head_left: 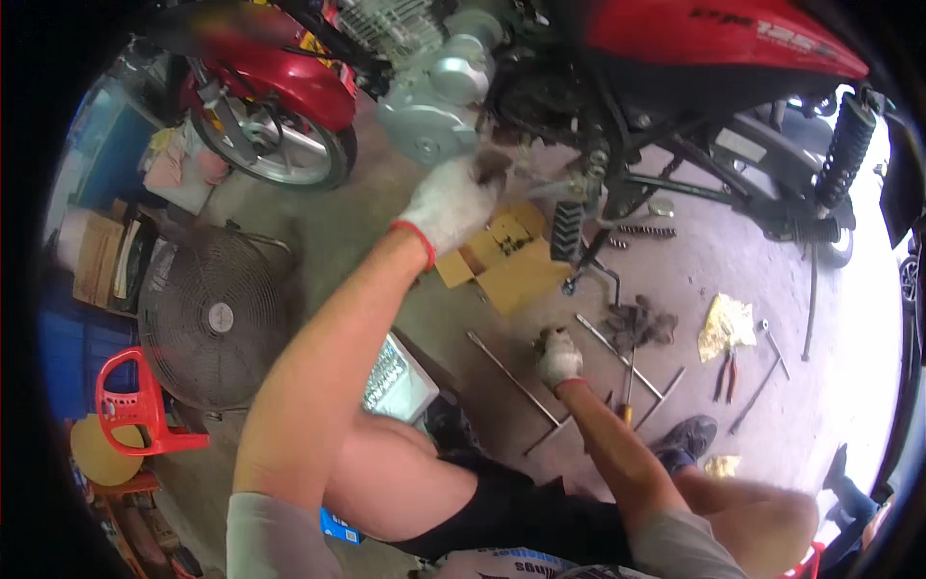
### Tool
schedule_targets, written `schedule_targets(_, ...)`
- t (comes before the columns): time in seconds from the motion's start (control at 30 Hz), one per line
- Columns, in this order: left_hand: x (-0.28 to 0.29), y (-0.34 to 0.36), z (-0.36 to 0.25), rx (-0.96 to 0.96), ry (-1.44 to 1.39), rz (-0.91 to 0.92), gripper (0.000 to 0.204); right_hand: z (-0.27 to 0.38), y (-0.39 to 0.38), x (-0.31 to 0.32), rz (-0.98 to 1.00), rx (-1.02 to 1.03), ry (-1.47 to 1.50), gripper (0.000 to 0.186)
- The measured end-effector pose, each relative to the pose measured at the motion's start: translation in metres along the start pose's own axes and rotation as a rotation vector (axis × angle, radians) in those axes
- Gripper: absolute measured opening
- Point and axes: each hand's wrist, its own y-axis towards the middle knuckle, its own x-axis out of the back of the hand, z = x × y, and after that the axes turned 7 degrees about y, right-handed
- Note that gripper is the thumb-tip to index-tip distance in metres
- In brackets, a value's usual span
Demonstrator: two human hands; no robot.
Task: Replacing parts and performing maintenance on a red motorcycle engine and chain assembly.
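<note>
My left hand (449, 205), in a white work glove with a red cuff, reaches up to the underside of the motorcycle engine (429, 125). Its darkened fingertips are blurred against the engine parts, so their grip is unclear. Just beyond it lies a flattened piece of cardboard (519, 282) with small dark parts on it. My right hand (559, 361), in a soiled white glove, is low over the floor with its fingers curled in; whatever they hold is hidden. On either side of it lie a T-handle wrench (509, 374) and a second T-handle wrench (617, 354).
Around the right hand are a dark rag (644, 324), a yellow-handled screwdriver (628, 413), pliers (730, 376) and a yellowish cloth (726, 326). A foot peg (567, 232) juts out above the cardboard. On the left stand a large fan (217, 317) and a red plastic chair (145, 400).
</note>
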Motion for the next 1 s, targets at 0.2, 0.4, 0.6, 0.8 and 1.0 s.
schedule_targets(0.2,0.006,-0.004,0.009,-0.013,0.07,-0.008,0.034,0.016,0.016,-0.015,0.117,-0.148,-0.252,0.03)
schedule_targets(0.4,0.007,-0.005,0.007,-0.057,0.105,-0.042,0.033,0.024,-0.004,-0.004,0.122,-0.08,-0.025,0.026)
schedule_targets(0.6,0.01,-0.002,0.005,-0.006,0.189,-0.003,0.032,0.103,-0.023,0.124,0.678,0.342,0.601,0.028)
schedule_targets(0.8,0.007,0.004,-0.003,0.183,-0.168,0.226,0.031,0.155,0.0,0.226,0.041,0.201,1.147,0.021)
schedule_targets(1.0,-0.012,0.005,-0.018,-0.031,-0.247,0.063,0.028,0.166,0.06,0.235,-0.271,0.311,1.08,0.017)
